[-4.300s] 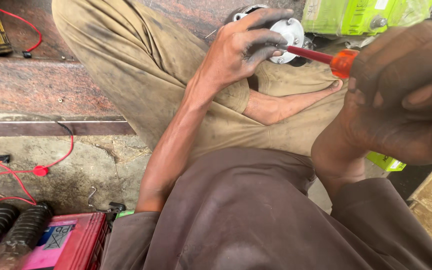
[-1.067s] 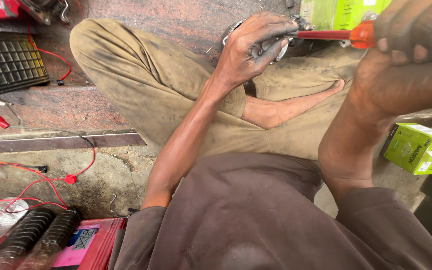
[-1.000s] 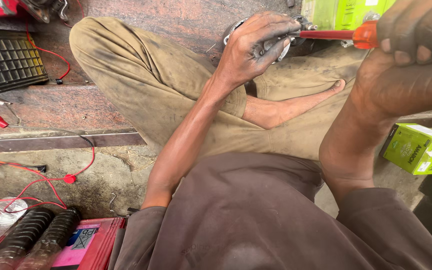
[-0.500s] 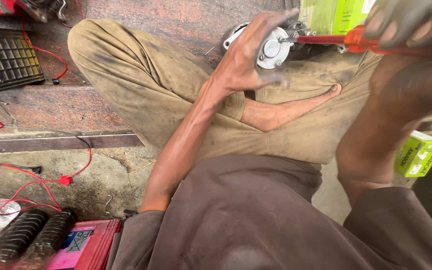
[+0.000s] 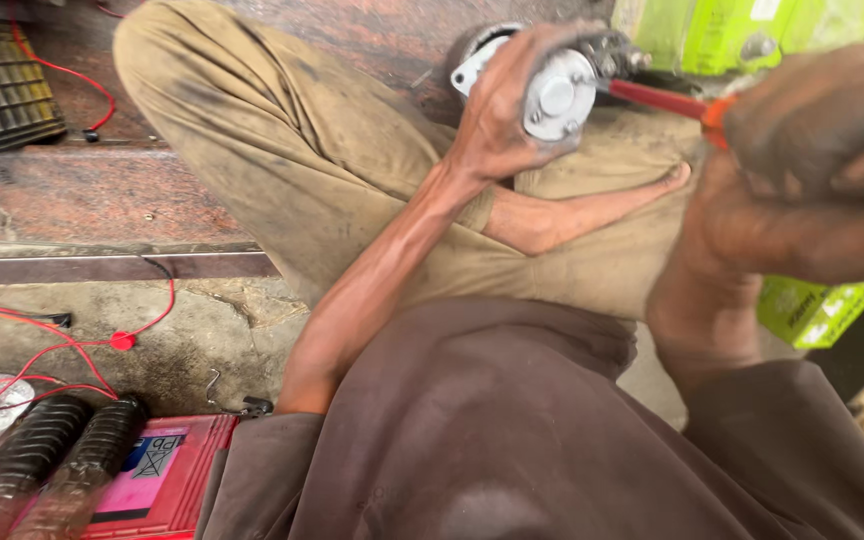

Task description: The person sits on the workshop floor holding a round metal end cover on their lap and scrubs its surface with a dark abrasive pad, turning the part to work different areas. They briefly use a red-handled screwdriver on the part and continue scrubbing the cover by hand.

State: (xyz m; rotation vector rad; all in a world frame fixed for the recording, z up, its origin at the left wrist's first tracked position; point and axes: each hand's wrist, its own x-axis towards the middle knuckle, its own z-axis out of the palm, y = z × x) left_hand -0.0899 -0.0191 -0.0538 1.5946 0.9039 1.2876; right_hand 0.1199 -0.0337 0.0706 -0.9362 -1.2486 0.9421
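Beside right forearm, lime-green box [image 5: 814, 310]

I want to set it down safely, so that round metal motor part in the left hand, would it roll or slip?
The motor part looks like solid cast metal, so probably heavy for its size. Its rounded body would likely roll if laid on its side on the floor. The left hand looks grimy, so the smooth end face may be somewhat slippery; the red screwdriver pressing on it could shift it.
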